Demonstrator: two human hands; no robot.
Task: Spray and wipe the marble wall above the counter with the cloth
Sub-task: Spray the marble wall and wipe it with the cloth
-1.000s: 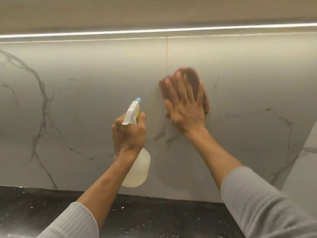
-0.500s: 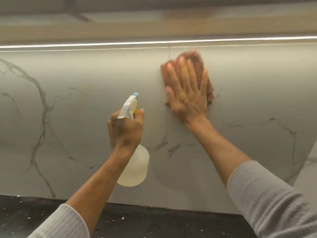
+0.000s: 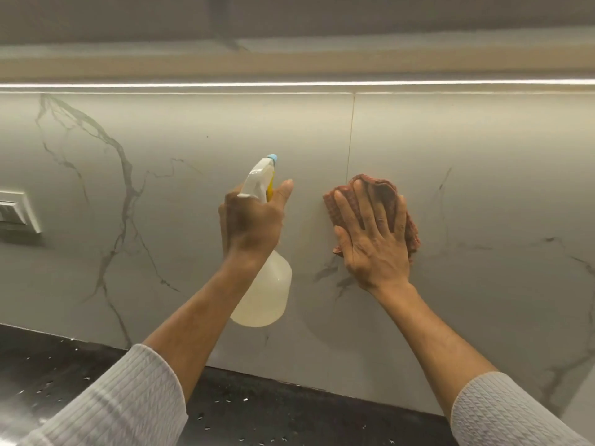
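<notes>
Two hands up: right hand (image 3: 373, 246) flat, pressing cloth (image 3: 381, 188) to marble wall (image 3: 483, 156); left hand (image 3: 251, 223) (just leftward) grips spray bottle (image 3: 267, 294).

FREE: marble wall (image 3: 180, 252) open from switch plate (image 3: 17, 210) at its left edge to spray bottle (image 3: 262, 294), and right of cloth (image 3: 383, 188) | OBSTACLES: left hand (image 3: 251, 223) gripping spray bottle, right hand (image 3: 373, 249) flat on cloth, narrow gap between | LIMITS: light strip (image 3: 289, 84) above, worktop (image 3: 257, 410) back edge below, both forearms crossing over it
</notes>
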